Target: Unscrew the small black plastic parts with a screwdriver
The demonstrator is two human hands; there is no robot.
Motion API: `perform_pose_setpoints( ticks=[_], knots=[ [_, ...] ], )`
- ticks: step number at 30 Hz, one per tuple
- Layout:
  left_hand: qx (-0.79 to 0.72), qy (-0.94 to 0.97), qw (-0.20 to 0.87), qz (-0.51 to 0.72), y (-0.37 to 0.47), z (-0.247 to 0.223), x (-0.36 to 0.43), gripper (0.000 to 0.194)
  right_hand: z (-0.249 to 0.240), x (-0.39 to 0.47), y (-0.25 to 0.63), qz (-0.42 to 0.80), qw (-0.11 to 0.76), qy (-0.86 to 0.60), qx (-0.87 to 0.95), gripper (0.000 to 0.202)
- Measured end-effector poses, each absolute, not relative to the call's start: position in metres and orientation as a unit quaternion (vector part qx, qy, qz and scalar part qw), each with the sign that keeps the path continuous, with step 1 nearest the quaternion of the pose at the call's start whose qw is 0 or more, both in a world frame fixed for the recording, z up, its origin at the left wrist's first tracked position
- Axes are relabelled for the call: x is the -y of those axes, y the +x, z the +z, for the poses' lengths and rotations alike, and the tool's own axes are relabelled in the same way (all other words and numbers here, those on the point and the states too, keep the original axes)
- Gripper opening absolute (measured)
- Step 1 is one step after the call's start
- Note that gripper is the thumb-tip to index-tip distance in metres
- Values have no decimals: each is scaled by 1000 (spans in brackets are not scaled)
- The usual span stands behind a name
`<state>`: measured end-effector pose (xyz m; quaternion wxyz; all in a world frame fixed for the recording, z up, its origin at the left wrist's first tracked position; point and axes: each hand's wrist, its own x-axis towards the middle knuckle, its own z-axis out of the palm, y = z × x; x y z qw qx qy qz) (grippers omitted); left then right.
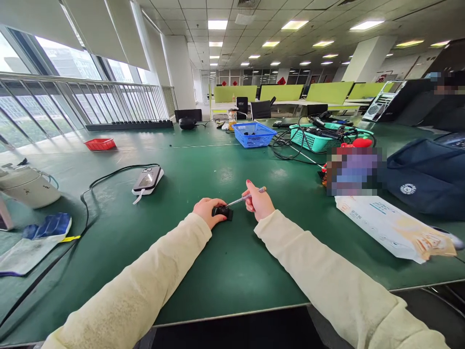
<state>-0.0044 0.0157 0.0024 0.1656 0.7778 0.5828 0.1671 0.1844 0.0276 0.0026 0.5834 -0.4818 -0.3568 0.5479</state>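
Note:
My left hand (208, 211) is closed on a small black part (222, 212), thumb and fingers pinching it against the green tabletop (236, 276). What kind of part it is does not show clearly. In my right hand (259, 202) is a slim screwdriver (239, 200) with a thin metallic shaft and a brownish handle end. It slants down to the left, its tip at the top of the black part. I cannot tell whether the tip sits in a screw.
A white phone-like device (148, 179), a black cable (88, 203) and gloves (39, 237) lie left. A red tray (100, 144), blue basket (253, 140) and teal basket (308, 140) with cables stand farther back. At right are a wipes pack (385, 225) and dark bag (428, 174).

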Motion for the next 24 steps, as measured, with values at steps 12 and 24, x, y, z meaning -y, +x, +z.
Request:
perform_pose_setpoints(
  ticks=[12, 24],
  knots=[
    [-574, 781, 166, 180, -5, 4, -15, 40, 1, -33, 187, 586, 628, -409, 308, 32],
    [-577, 782, 160, 171, -4, 2, -15, 39, 3, -35, 191, 534, 653, -451, 290, 25]
  ],
)
